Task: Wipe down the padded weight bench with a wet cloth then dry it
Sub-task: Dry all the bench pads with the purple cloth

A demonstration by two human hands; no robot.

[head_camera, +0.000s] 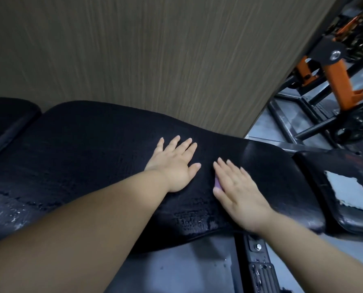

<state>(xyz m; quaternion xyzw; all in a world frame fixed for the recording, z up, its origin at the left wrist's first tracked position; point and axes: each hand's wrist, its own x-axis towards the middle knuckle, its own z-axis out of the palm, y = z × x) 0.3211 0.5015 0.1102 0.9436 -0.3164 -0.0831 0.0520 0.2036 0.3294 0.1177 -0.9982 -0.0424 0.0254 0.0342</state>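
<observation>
The black padded bench (96, 149) runs across the view, its cover cracked and flaking, with wet-looking shine near its front edge. My left hand (174, 166) lies flat on the pad near the middle, fingers spread, holding nothing. Just to its right, my right hand (237, 191) presses flat on the pad over a purple cloth (217, 182). Only a small sliver of the cloth shows, beside the thumb.
The separate seat pad (315, 176) on the right has a torn patch of exposed pale foam (345, 192). A wood-grain wall panel (155, 49) stands right behind the bench. An orange and black gym machine (337, 81) fills the upper right. The bench's metal frame (258, 261) is below.
</observation>
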